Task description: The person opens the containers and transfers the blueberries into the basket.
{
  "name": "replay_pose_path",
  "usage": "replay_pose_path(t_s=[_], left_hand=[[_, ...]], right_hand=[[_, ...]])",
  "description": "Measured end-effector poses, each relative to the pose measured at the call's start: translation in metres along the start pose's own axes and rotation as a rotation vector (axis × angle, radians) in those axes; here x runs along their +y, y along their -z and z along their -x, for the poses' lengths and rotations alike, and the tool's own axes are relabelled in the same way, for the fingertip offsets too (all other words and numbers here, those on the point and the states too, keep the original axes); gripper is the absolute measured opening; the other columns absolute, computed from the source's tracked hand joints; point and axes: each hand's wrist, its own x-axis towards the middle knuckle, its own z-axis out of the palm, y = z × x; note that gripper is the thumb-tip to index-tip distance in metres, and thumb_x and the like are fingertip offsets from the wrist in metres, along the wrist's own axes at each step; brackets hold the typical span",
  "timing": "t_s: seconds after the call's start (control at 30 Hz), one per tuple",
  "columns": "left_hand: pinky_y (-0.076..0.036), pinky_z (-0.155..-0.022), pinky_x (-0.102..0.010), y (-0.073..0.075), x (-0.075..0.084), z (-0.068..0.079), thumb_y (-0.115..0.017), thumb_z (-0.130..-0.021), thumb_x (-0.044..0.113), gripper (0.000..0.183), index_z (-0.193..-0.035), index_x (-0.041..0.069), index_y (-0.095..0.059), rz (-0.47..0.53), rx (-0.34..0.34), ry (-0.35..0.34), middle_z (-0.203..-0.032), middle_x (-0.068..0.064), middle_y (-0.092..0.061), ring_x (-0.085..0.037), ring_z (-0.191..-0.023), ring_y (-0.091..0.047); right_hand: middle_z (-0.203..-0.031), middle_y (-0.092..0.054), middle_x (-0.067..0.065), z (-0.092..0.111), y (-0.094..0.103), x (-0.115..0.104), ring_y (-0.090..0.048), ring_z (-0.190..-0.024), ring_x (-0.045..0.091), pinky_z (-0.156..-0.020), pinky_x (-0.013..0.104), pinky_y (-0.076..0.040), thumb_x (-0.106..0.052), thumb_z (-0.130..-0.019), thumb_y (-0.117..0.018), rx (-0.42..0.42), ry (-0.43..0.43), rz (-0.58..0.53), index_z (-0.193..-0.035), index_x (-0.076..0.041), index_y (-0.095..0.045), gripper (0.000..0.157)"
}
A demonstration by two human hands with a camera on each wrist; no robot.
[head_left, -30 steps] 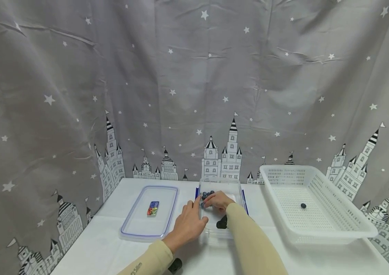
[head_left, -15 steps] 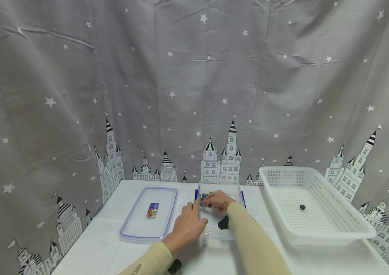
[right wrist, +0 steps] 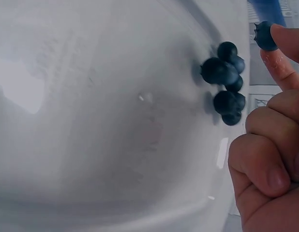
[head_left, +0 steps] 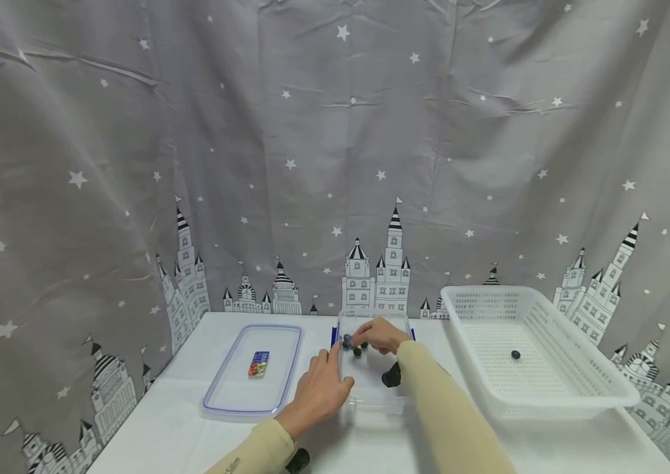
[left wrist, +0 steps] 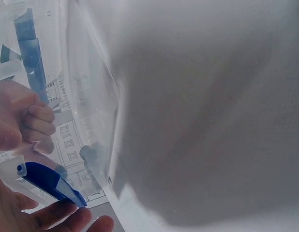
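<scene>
Thumb and index finger of my right hand (head_left: 384,334) pinch a blueberry (right wrist: 265,36), its crown showing in the right wrist view; the other fingers are folded in. The hand is over the clear plastic container (head_left: 370,380). Several other blueberries (right wrist: 219,71) lie clustered along the container's side wall, just beside the hand. My left hand (head_left: 322,387) stays at the container's left side with fingers extended. In the left wrist view, its fingertips are at the blue side latch (left wrist: 45,179), which hangs outward from the container.
At the left lies a clear lid (head_left: 249,401) with a blue-edged seal and a colourful label (head_left: 258,364). A white perforated basket (head_left: 568,400) stands at the right, one blueberry (head_left: 515,355) on its floor. A grey castle-print curtain (head_left: 311,131) hangs behind the table.
My right hand has risen a little from among the blueberries, now with one between its fingertips. The left hand has kept its place beside the container.
</scene>
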Motion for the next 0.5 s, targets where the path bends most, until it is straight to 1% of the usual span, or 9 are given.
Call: replay_pose_path(t_s=[0.07, 0.13, 0.27, 0.37, 0.4, 0.43, 0.47, 0.5], left_hand=[[-0.049, -0.076, -0.046, -0.001, 0.0, 0.0, -0.062, -0.089, 0.034, 0.078, -0.155, 0.005, -0.034, 0.004, -0.005, 0.0, -0.129, -0.018, -0.052, -0.027, -0.107, -0.052], [-0.05, -0.077, -0.046, -0.002, 0.0, 0.0, -0.061, -0.089, 0.034, 0.078, -0.156, 0.005, -0.033, 0.009, -0.008, -0.002, -0.13, -0.018, -0.051, -0.028, -0.107, -0.052], [-0.051, -0.083, -0.05, -0.002, 0.0, 0.0, -0.061, -0.09, 0.035, 0.077, -0.155, 0.004, -0.033, 0.014, -0.01, -0.008, -0.135, -0.02, -0.05, -0.031, -0.114, -0.053], [-0.051, -0.087, -0.053, -0.002, 0.0, 0.0, -0.061, -0.09, 0.035, 0.076, -0.155, 0.003, -0.034, 0.01, -0.001, -0.009, -0.138, -0.021, -0.049, -0.034, -0.12, -0.053], [-0.05, -0.088, -0.053, -0.001, 0.0, 0.0, -0.061, -0.09, 0.034, 0.076, -0.155, 0.003, -0.034, 0.008, 0.003, -0.008, -0.139, -0.021, -0.049, -0.035, -0.122, -0.052], [-0.05, -0.089, -0.053, -0.001, 0.0, 0.0, -0.06, -0.091, 0.034, 0.076, -0.155, 0.003, -0.034, 0.007, 0.005, -0.007, -0.14, -0.021, -0.049, -0.035, -0.122, -0.052], [-0.05, -0.09, -0.054, -0.001, 0.0, 0.0, -0.06, -0.09, 0.034, 0.076, -0.155, 0.003, -0.034, 0.008, 0.009, -0.006, -0.14, -0.021, -0.049, -0.035, -0.123, -0.052], [-0.05, -0.091, -0.054, 0.0, 0.0, 0.0, -0.06, -0.09, 0.034, 0.077, -0.155, 0.003, -0.034, 0.007, 0.01, -0.005, -0.14, -0.021, -0.049, -0.035, -0.124, -0.052]], right_hand=[[-0.081, -0.064, -0.001, 0.003, 0.005, -0.002, -0.023, -0.044, 0.007, -0.045, 0.023, -0.024, -0.023, -0.09, -0.073, 0.001, 0.015, 0.001, -0.112, -0.008, -0.076, 0.027], [-0.083, -0.065, 0.0, 0.007, 0.011, -0.005, -0.023, -0.044, 0.007, -0.045, 0.024, -0.024, -0.022, -0.09, -0.072, 0.006, 0.024, 0.006, -0.11, -0.009, -0.077, 0.024], [-0.075, -0.062, -0.003, 0.014, 0.024, -0.009, -0.024, -0.044, 0.007, -0.045, 0.023, -0.026, -0.025, -0.09, -0.072, 0.021, 0.041, 0.034, -0.108, -0.013, -0.077, 0.023], [-0.076, -0.064, -0.003, 0.018, 0.036, -0.011, -0.023, -0.043, 0.008, -0.045, 0.024, -0.026, -0.027, -0.091, -0.072, 0.027, 0.05, 0.046, -0.11, -0.014, -0.076, 0.024], [-0.081, -0.066, -0.003, 0.018, 0.04, -0.011, -0.023, -0.044, 0.008, -0.044, 0.024, -0.026, -0.027, -0.091, -0.072, 0.027, 0.053, 0.044, -0.111, -0.014, -0.076, 0.024], [-0.082, -0.067, -0.002, 0.019, 0.044, -0.011, -0.022, -0.043, 0.008, -0.044, 0.024, -0.026, -0.027, -0.091, -0.072, 0.029, 0.057, 0.043, -0.111, -0.014, -0.076, 0.023], [-0.082, -0.068, -0.001, 0.021, 0.048, -0.011, -0.022, -0.043, 0.008, -0.044, 0.024, -0.026, -0.026, -0.091, -0.072, 0.031, 0.057, 0.037, -0.11, -0.014, -0.076, 0.023], [-0.078, -0.065, -0.002, 0.022, 0.052, -0.011, -0.022, -0.043, 0.008, -0.044, 0.025, -0.026, -0.026, -0.091, -0.072, 0.032, 0.064, 0.032, -0.11, -0.014, -0.076, 0.023]])
